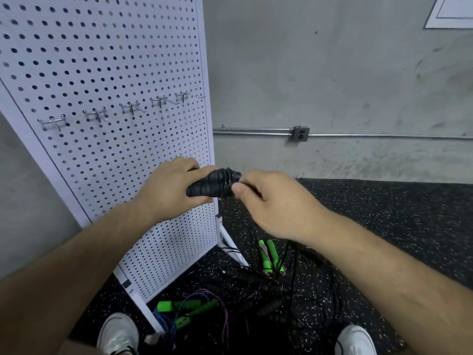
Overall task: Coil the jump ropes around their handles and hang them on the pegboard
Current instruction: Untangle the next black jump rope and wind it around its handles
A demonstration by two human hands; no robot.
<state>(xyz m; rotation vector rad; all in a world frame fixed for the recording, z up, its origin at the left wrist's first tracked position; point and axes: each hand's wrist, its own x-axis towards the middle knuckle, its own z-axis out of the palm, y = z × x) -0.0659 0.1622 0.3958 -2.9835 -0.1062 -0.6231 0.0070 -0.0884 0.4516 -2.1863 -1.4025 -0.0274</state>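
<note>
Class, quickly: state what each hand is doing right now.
Left hand: grips the black handles.
Right hand: pinches the rope coiled round them.

Head-worn view (wide-angle), forward and down, close over the hands (pixel 225 198).

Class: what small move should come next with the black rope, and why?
Probably tuck the loose end under the coil: the left hand grips the wrapped black handles, the right hand pinches the coil's far end, and every pegboard hook is bare.
</note>
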